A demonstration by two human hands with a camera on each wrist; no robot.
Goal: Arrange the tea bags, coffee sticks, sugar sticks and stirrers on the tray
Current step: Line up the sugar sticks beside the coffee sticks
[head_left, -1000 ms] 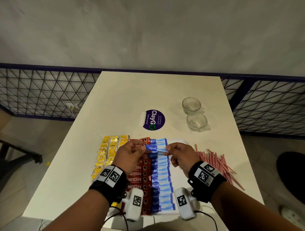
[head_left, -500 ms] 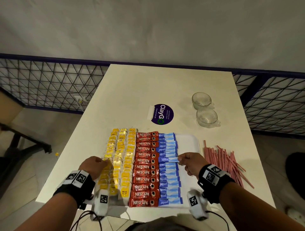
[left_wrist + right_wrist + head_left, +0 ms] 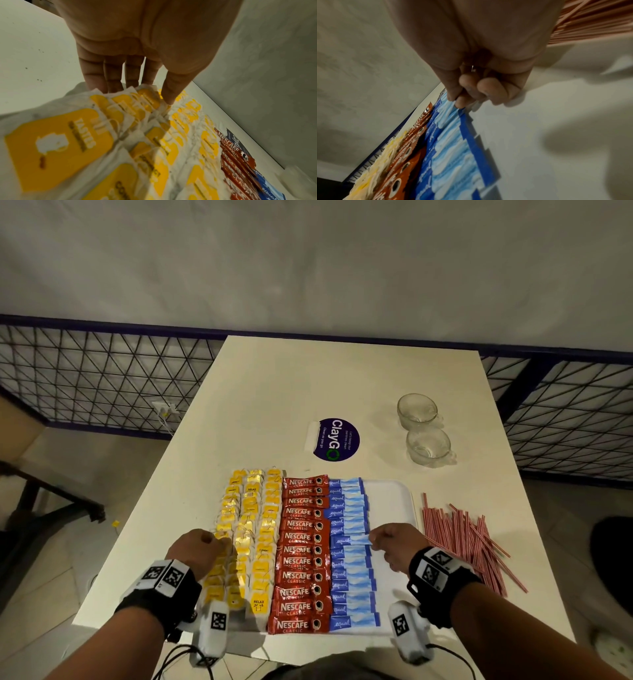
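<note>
Two hands work at a white tray (image 3: pixel 394 491) on the pale surface (image 3: pixel 308 392) in the head view. Tea bags (image 3: pixel 251 529) fill the tray's 9 o'clock side in yellow columns, coffee sticks (image 3: pixel 301 549) form a red column beside them, and sugar sticks (image 3: pixel 351 546) form a blue column next toward 3 o'clock. Stirrers (image 3: pixel 466 539) lie loose on the surface at 3 o'clock of the tray, off it. Left hand (image 3: pixel 198 549) rests on the outer tea bag column. Right hand (image 3: pixel 394 546) meets the end of one sugar stick at mid-column. Two glass cups (image 3: pixel 423 433) stand at 1 o'clock of the tray, and a round sticker (image 3: pixel 335 440) lies at 12 o'clock.

Left wrist view: the left hand (image 3: pixel 145 54) has its grip spread, fingers (image 3: pixel 113 75) straight and their tips on the tea bags (image 3: pixel 120 135); coffee sticks (image 3: pixel 236 169) run along at 4 o'clock.

Right wrist view: the right hand (image 3: pixel 471 54) has its grip pinching the end of a sugar stick (image 3: pixel 448 109) between thumb and forefinger, other fingers curled. Coffee sticks (image 3: pixel 406 159) lie at 8 o'clock of the blue column, stirrers (image 3: pixel 590 20) at 1 o'clock, blurred.
</note>
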